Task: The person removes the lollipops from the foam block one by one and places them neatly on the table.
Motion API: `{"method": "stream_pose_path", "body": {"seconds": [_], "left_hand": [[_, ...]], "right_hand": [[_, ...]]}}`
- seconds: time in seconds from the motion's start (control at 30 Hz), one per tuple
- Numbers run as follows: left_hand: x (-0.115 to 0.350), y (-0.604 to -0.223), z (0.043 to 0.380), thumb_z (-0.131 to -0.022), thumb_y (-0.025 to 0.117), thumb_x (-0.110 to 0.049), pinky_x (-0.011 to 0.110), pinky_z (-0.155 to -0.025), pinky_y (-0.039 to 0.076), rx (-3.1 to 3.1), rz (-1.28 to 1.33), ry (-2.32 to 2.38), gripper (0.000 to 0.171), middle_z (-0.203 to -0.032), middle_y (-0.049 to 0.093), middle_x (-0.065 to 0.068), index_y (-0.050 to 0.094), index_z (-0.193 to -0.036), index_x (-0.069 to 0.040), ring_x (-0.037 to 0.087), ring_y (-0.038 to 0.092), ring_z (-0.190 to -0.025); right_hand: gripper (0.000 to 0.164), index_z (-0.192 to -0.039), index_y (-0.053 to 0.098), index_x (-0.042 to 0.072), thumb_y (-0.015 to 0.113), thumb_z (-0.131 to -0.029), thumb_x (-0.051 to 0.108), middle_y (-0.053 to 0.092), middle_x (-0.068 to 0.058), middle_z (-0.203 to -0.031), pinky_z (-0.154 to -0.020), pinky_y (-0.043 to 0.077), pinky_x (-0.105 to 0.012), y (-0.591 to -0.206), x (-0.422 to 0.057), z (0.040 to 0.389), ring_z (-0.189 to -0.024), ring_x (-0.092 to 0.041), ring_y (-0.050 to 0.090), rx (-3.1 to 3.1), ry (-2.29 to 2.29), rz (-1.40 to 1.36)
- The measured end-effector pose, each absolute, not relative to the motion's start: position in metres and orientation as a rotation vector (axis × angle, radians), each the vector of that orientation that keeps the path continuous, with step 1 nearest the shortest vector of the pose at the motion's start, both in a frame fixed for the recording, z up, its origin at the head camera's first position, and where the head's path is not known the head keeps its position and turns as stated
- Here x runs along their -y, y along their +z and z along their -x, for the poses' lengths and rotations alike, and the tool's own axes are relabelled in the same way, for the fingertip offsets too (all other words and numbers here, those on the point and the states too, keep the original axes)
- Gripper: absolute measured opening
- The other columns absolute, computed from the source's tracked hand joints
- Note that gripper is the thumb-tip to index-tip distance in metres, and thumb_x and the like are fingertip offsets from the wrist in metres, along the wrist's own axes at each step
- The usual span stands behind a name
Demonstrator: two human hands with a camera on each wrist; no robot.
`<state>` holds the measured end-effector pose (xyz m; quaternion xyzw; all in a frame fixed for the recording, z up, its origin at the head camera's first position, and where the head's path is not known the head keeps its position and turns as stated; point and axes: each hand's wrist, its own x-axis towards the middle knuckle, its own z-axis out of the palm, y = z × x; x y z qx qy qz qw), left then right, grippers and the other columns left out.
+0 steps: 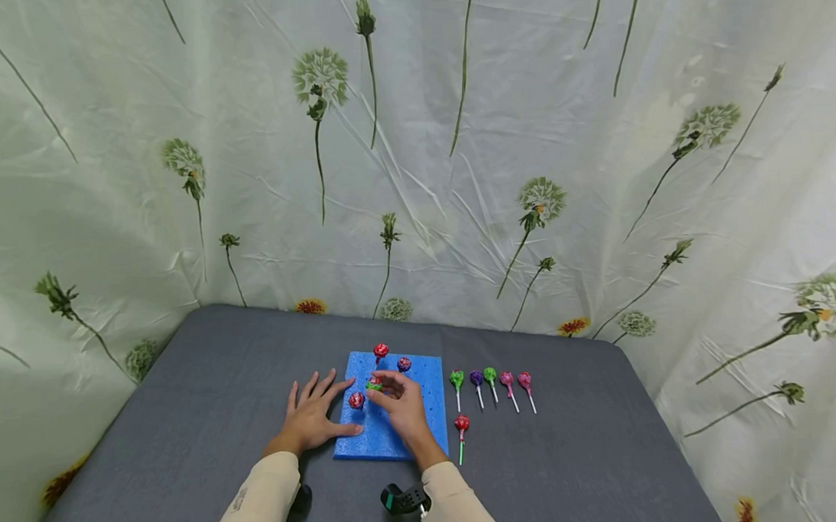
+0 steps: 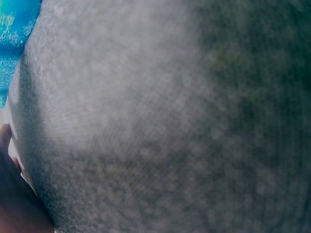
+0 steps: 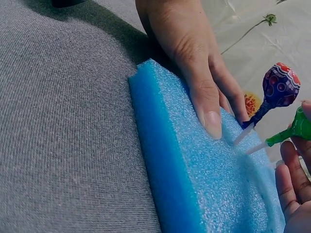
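A blue foam board (image 1: 424,437) lies on the grey table, with small holes in its top. My left hand (image 1: 311,420) rests along its left side with fingers spread, the thumb on the board's top. Over the middle of the board, my right hand (image 1: 404,411) pinches a green-wrapped lollipop (image 3: 300,127) by its head. Its white stick slants down to the foam in the right wrist view. Three other lollipops stand in the board: a red one at the back (image 1: 381,350), a dark red one (image 1: 404,364) and a red one near the left hand (image 1: 356,401).
Right of the board lies a row of lollipops: green (image 1: 457,379), purple (image 1: 477,378), another green (image 1: 490,375) and two pink. A red lollipop (image 1: 461,423) with a green stick lies nearer. A black strap (image 1: 399,500) shows by the right sleeve. A flowered curtain (image 1: 445,237) hangs behind.
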<state>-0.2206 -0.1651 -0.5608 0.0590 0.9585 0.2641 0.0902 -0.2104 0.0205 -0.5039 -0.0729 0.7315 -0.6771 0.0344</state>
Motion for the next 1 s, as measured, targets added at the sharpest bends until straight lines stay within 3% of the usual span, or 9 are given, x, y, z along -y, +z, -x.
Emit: {"method": "stream_pose_path", "body": {"seconds": [0.67, 1.0], "left_hand": [[0.167, -0.561, 0.217, -0.065, 0.072, -0.072, 0.066, -0.11, -0.006, -2.866, -0.191, 0.802, 0.099, -0.156, 0.025, 0.02, 0.043, -0.146, -0.022, 0.047, 0.01, -0.143], [0.168, -0.565, 0.218, -0.063, 0.066, -0.079, 0.064, -0.11, -0.01, -2.868, -0.212, 0.858, 0.104, -0.155, 0.025, 0.021, 0.042, -0.146, -0.022, 0.047, 0.008, -0.143]], "right_hand": [[0.031, -0.116, 0.061, -0.012, 0.068, -0.088, 0.0, 0.066, -0.02, -0.109, -0.079, 0.05, -0.018, -0.498, -0.036, 0.208, -0.092, -0.012, 0.061, -2.251, -2.124, 0.222], [0.03, -0.114, 0.062, -0.013, 0.068, -0.088, 0.0, 0.067, -0.021, -0.109, -0.076, 0.051, -0.017, -0.493, -0.053, 0.205, -0.088, -0.012, 0.062, -2.303, -2.05, 0.252]]}}
